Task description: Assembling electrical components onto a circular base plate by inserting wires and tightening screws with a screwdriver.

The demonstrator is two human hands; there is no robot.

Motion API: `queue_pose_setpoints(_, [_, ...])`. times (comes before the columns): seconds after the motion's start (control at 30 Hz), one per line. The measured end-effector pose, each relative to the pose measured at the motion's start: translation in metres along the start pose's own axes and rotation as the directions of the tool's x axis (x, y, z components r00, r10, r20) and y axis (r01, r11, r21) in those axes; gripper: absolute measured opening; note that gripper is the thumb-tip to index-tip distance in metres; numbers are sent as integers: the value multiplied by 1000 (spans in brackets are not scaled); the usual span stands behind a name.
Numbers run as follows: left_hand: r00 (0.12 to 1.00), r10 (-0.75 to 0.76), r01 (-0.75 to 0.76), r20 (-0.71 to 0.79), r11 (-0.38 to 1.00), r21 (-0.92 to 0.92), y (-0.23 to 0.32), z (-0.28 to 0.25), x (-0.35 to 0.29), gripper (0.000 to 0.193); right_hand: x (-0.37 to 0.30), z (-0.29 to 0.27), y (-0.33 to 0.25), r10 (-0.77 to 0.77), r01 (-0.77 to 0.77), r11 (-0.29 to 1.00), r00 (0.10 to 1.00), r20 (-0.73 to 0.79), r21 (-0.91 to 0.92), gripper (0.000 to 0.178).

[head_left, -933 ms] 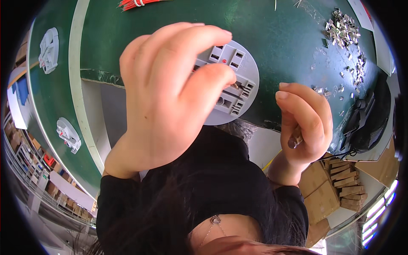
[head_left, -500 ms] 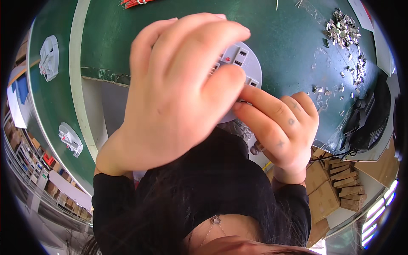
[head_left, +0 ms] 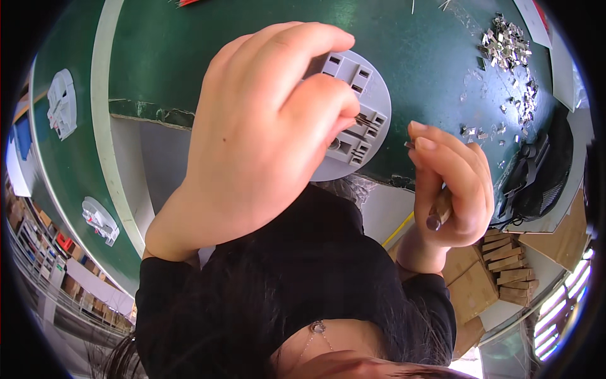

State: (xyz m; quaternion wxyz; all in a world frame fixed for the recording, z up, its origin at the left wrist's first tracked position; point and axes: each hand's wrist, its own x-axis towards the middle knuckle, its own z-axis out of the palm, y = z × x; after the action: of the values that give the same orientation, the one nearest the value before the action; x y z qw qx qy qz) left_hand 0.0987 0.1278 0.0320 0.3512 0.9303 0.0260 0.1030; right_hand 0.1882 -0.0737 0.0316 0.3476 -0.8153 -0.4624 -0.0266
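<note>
My left hand (head_left: 265, 126) covers the left part of a round grey plastic base (head_left: 377, 95) with raised slotted blocks. Its thumb is pressed to a fingertip over the base, beside thin metal strips (head_left: 367, 120) in one block; whatever they pinch is hidden. Off the right rim, apart from the base, my right hand (head_left: 451, 183) is closed. Between its thumb and fingertips is a small metal clip (head_left: 409, 145). A brown rod-like handle (head_left: 440, 211) is tucked in the same hand, its other end hidden by the fingers.
Small metal clips (head_left: 508, 47) lie in a loose pile at the far right of the green table (head_left: 429, 69). A black object with a cable (head_left: 546, 174) rests at the right edge. Two grey part-built bases (head_left: 63, 104) stand on the left surface. Cardboard (head_left: 470, 281) is stacked below right.
My right hand has drawn away from the base to the right, the small metal clip now showing at its fingertips. My left hand stays over the base, uncovering more slotted blocks.
</note>
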Motion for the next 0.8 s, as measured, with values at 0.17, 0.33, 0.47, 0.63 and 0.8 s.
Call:
queue_pose_setpoints(0.17, [994, -102, 97, -22, 981, -171, -1, 4, -7, 20, 4, -3, -8, 55, -52, 998, 995, 87, -32, 28])
queue_pose_setpoints(0.33, [986, -162, 150, -36, 964, -221, -1, 1, -12, 21, 16, -5, -4, -32, 43, 998, 975, 221, -47, 28])
queue_pose_setpoints(0.47, [993, -109, 102, -33, 979, -175, -4, -5, -12, 22, 22, -2, -6, -67, 82, 994, 981, 180, -75, 24])
queue_pose_setpoints(0.63, [990, -116, 103, -75, 982, -158, -5, -2, -17, 24, 26, -4, -10, -105, 143, 978, 967, 233, -152, 20])
queue_pose_setpoints(0.8, [990, -90, 76, -104, 989, -130, -7, -2, -19, 24, 30, -6, -13, -170, 225, 958, 945, 278, -179, 22])
